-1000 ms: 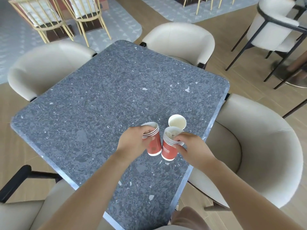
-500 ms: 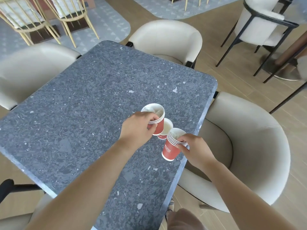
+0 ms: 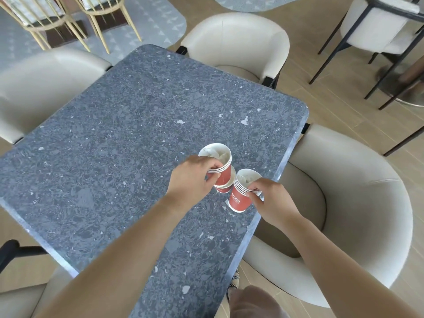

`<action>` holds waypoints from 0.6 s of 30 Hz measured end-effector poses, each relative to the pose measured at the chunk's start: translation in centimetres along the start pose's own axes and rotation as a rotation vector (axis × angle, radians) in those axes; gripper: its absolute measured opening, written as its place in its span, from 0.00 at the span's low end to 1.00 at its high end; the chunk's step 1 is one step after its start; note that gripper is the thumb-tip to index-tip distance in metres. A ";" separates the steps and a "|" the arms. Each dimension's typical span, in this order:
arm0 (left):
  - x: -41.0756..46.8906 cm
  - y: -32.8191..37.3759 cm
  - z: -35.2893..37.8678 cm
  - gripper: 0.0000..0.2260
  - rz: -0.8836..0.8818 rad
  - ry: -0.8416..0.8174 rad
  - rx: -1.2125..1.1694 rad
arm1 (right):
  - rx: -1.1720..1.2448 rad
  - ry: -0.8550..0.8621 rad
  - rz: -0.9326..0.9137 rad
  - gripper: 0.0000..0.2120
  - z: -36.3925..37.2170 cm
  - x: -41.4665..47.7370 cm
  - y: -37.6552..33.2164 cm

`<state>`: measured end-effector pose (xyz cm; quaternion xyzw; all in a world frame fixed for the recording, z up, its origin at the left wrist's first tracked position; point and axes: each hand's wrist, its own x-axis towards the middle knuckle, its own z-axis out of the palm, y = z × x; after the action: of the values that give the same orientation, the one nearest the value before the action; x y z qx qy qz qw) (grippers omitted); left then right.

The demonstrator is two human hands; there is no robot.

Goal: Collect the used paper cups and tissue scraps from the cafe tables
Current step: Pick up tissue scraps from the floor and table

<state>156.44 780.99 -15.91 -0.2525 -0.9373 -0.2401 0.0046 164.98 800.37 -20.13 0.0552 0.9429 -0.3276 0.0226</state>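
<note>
My left hand point(image 3: 191, 177) grips a red paper cup point(image 3: 221, 167) by its striped rim and holds it partly inside a third red cup point(image 3: 226, 188) that stands on the dark speckled table point(image 3: 114, 138). White tissue scraps show inside the held cup. Close to the table's right edge, my right hand point(image 3: 269, 204) pinches the rim of a second red cup point(image 3: 241, 198), which also holds tissue. Whether that cup rests on the table or is lifted, I cannot tell.
Cream armchairs surround the table: one to the right point(image 3: 344, 203), one at the far end point(image 3: 236, 40), one to the left point(image 3: 46, 88). Wooden chairs point(image 3: 68, 17) stand on a grey rug behind. A black-framed chair point(image 3: 378, 26) sits at the far right.
My left hand lifted its cup off the table and brought it over and down into the third cup. My right hand stayed on its cup near the table's right edge.
</note>
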 end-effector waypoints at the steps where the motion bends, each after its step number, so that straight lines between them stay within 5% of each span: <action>1: 0.0 -0.1 0.2 0.08 -0.011 -0.014 0.002 | -0.011 -0.004 -0.006 0.07 0.0 0.3 0.0; 18: 0.9 -2.6 3.8 0.08 -0.282 -0.132 -0.101 | -0.008 -0.022 -0.030 0.08 0.5 3.1 0.9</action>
<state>154.85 781.12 -20.29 -0.1336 -0.9485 -0.2679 -0.1033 162.01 801.00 -21.29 0.0371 0.9447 -0.3245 0.0283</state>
